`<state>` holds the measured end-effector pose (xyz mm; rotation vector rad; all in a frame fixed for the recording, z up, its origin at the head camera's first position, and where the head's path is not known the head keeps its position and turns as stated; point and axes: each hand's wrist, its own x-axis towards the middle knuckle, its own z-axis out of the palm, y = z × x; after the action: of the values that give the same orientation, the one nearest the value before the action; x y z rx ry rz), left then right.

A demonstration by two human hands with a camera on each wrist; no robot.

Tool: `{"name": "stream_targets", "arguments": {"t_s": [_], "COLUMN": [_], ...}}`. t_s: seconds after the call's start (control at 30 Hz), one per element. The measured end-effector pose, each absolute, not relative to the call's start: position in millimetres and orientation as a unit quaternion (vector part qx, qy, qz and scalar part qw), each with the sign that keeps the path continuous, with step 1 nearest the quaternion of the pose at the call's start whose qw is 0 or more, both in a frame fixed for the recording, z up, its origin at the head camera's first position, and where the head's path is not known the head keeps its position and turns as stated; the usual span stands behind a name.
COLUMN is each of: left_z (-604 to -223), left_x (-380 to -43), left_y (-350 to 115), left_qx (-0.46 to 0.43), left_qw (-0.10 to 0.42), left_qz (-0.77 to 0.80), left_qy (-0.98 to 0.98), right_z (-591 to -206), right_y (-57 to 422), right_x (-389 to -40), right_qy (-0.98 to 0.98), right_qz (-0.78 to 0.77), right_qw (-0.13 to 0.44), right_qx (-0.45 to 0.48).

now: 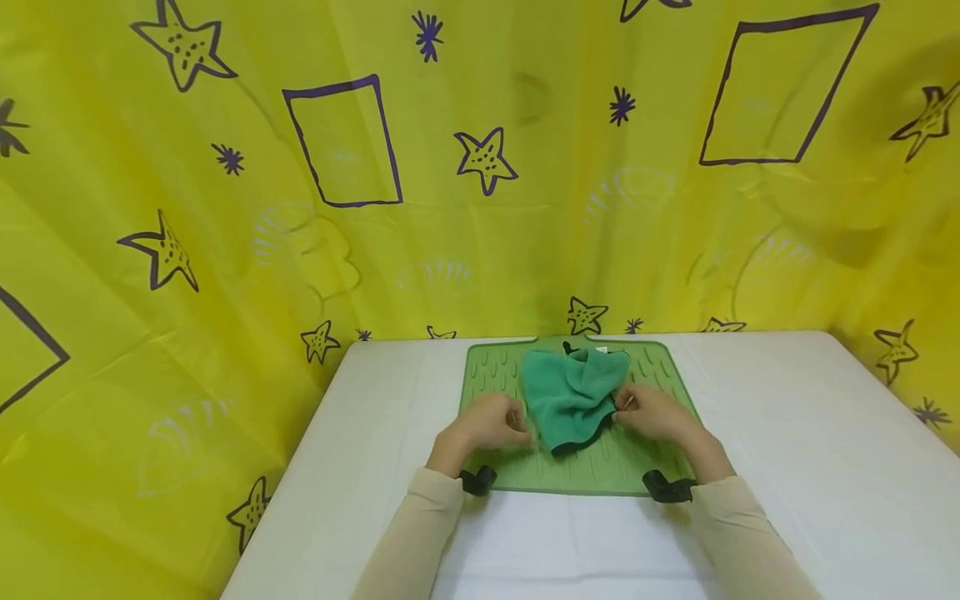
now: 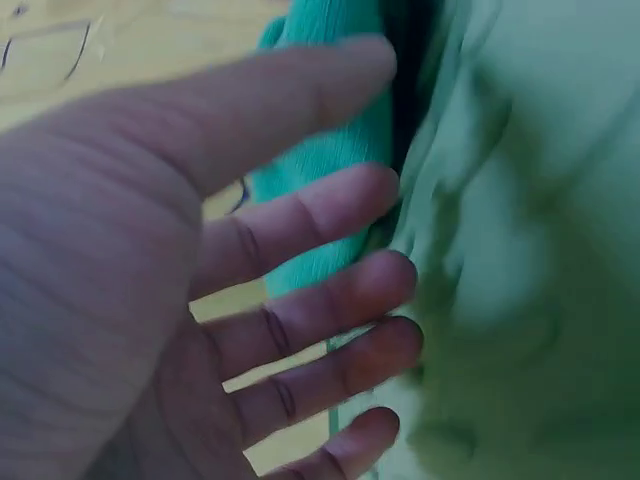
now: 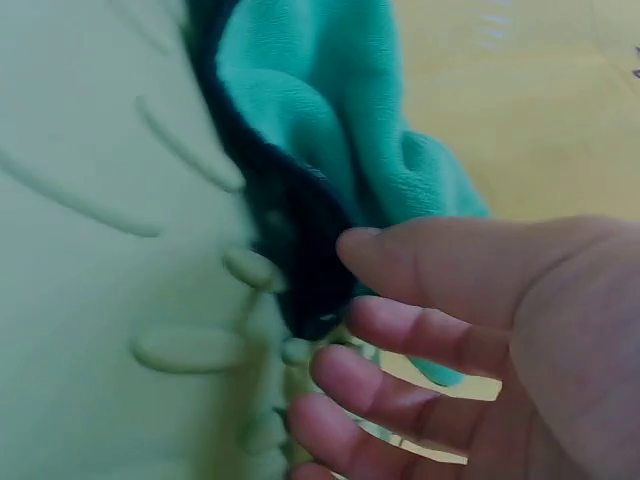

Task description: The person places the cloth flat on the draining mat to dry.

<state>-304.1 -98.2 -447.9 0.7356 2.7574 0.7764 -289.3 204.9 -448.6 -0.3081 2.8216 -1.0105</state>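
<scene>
A crumpled green cloth [image 1: 573, 396] with a dark hem lies on a ribbed green mat [image 1: 592, 475]. My left hand [image 1: 491, 421] is just left of the cloth, over the mat. In the left wrist view its thumb [image 2: 290, 95] and fingers [image 2: 310, 310] are spread apart, with the cloth behind them and nothing held. On the cloth's right side is my right hand [image 1: 656, 414], its fingertips right at the dark hem [image 3: 320, 240]. The right wrist view shows a gap between thumb [image 3: 430, 255] and forefinger, with no fabric gripped.
The mat lies on a white table [image 1: 810, 433], near its back edge. A yellow curtain [image 1: 525, 242] with star and square drawings hangs behind and to the left. Black straps with small mounts [image 1: 667, 487] sit at both wrists.
</scene>
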Motion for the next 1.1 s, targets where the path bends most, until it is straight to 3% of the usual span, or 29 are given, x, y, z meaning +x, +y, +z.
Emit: {"name": "stream_targets", "arguments": {"t_s": [0.1,0.23,0.53,0.9,1.1], "left_z": [-448.6,-451.0,-462.8,-447.6,-444.7], "left_x": [-295.5,-286.3,-282.2,-296.3,-304.1], "left_y": [-83.6,-66.3,-43.0,-70.0,-86.1], "left_qx": [0.270,0.287,0.258,0.185,0.156], "left_qw": [0.103,0.074,-0.067,-0.250,-0.249], "left_qz": [0.233,0.192,0.126,0.217,0.194], "left_qy": [0.928,0.936,0.955,0.925,0.936], "right_z": [-454.5,-459.9,-459.1,-424.0,-417.8], "right_y": [202.7,196.2,207.3,251.0,265.3], "right_x": [-291.2,-293.8,-296.2,-283.7,-280.1], "right_qy": [0.938,0.949,0.952,0.933,0.930], "right_qz": [-0.320,-0.293,-0.288,-0.346,-0.343], "right_qw": [0.075,0.062,0.022,-0.045,-0.068], "right_qx": [-0.109,-0.104,-0.103,-0.093,-0.112]}}
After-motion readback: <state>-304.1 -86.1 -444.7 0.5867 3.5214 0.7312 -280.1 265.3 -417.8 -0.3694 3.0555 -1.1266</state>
